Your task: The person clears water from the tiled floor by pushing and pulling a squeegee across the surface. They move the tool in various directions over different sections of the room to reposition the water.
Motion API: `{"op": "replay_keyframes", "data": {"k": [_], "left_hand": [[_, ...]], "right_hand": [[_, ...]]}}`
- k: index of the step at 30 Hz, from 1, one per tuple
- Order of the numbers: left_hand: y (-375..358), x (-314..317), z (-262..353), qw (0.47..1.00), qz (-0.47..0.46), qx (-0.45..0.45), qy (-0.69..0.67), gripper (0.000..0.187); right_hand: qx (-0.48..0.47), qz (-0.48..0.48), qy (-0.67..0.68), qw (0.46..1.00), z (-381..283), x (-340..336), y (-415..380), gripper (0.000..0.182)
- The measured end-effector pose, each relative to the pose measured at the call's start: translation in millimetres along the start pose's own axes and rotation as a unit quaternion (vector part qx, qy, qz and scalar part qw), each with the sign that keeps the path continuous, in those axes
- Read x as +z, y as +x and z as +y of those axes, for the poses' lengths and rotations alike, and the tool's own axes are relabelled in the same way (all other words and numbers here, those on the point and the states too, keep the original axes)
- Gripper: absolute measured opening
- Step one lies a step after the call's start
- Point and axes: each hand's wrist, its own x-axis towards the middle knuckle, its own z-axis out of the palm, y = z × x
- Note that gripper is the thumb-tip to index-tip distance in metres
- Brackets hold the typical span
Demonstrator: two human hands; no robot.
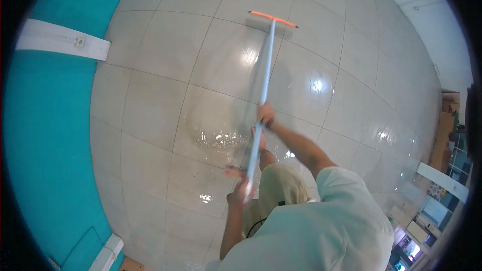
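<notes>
A floor squeegee stretches away from my body, with a long pale blue pole (pixel 265 78) and an orange head (pixel 273 18) at its far end. My right hand (pixel 266 114) is wrapped round the pole about midway. Lower down, my left hand (pixel 244 189) grips the pole near its end, close to my body. A dark shadow lies on the tiles beside the head. Under and around the pole, the tiled floor (pixel 221 105) is wet, with water glistening (pixel 221 139) to the left of it. My bare feet (pixel 235 171) stand on the wet tiles.
A teal wall (pixel 47 105) with a white pillar (pixel 65 40) runs along the left. On the right is a white wall (pixel 411 0). Cardboard boxes (pixel 443 140) and lit screens (pixel 412 249) are at the lower right. A white post (pixel 107 253) stands lower left.
</notes>
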Motion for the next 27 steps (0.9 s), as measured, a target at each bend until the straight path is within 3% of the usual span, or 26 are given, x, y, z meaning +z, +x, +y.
{"op": "replay_keyframes", "data": {"k": [1, 3, 5, 7, 9, 10, 11, 14, 17, 18, 20, 21, 22, 24, 25, 27], "left_hand": [[7.6, 78.0, 37.2, 0.999, 0.011, 0.036, 0.017, 0.026], [33.6, 121.0, 45.5, 0.998, -0.033, 0.054, -0.01, 0.024], [18.9, 142.7, 47.4, 0.999, 0.002, 0.047, 0.017, 0.027], [-12.0, 103.6, 23.7, 0.999, -0.011, 0.028, -0.021, 0.028], [-59.0, 50.8, -2.4, 1.0, 0.0, 0.027, 0.005, 0.028], [-88.3, 23.2, -15.5, 0.999, 0.018, 0.023, 0.019, 0.028], [-121.7, -1.8, -27.0, 0.998, 0.058, -0.005, 0.025, 0.029], [-225.6, -67.8, -76.3, 0.99, 0.128, -0.043, 0.049, 0.034], [-331.8, -112.7, -125.4, 0.972, 0.212, -0.082, 0.056, 0.037], [-363.9, -126.4, -139.0, 0.969, 0.221, -0.087, 0.067, 0.039], [-427.9, -132.7, -152.2, 0.983, 0.164, -0.074, 0.031, 0.045], [-465.8, -127.9, -162.8, 0.97, 0.226, -0.084, 0.017, 0.035], [-500.9, -124.2, -174.2, 0.953, 0.287, -0.093, -0.002, 0.027], [-559.4, -139.8, -188.3, 0.957, 0.263, -0.088, 0.09, 0.013], [-579.8, -136.4, -186.2, 0.956, 0.256, -0.093, 0.107, 0.012], [-598.8, -120.6, -182.1, 0.956, 0.256, -0.091, 0.114, 0.014]], "right_hand": [[-0.038, -0.043, 0.03, 0.998, -7.9, -38.8, 34.5, 0.04], [0.037, -0.082, 0.027, 0.996, -8.8, -67.4, 85.3, 0.04], [0.062, -0.111, 0.028, 0.991, 2.8, -65.0, 81.7, 0.039], [-0.083, -0.19, -0.074, 0.975, 27.1, -38.4, 49.4, 0.044], [-0.038, -0.084, -0.059, 0.994, 60.6, 22.8, -11.6, 0.044], [-0.02, -0.186, -0.035, 0.982, 85.2, 60.3, -35.4, 0.042], [-0.05, -0.05, -0.087, 0.994, 93.5, 79.8, -88.4, 0.04], [0.107, -0.201, 0.038, 0.973, 85.3, 89.6, -240.6, 0.044], [0.071, -0.234, 0.027, 0.969, 139.8, 160.8, -367.5, 0.044], [0.062, -0.263, -0.027, 0.962, 97.4, 106.2, -412.0, 0.042], [0.243, -0.331, 0.083, 0.908, 106.8, 131.0, -482.4, 0.042], [0.206, -0.352, 0.074, 0.91, 139.7, 167.9, -516.7, 0.044], [0.243, -0.394, 0.095, 0.881, 123.5, 149.9, -543.3, 0.044], [0.308, -0.577, 0.121, 0.747, 102.6, 120.1, -576.7, 0.044], [0.305, -0.583, 0.11, 0.745, 105.5, 126.1, -593.3, 0.044], [0.361, -0.625, 0.156, 0.674, 112.0, 142.5, -623.0, 0.044]]}}
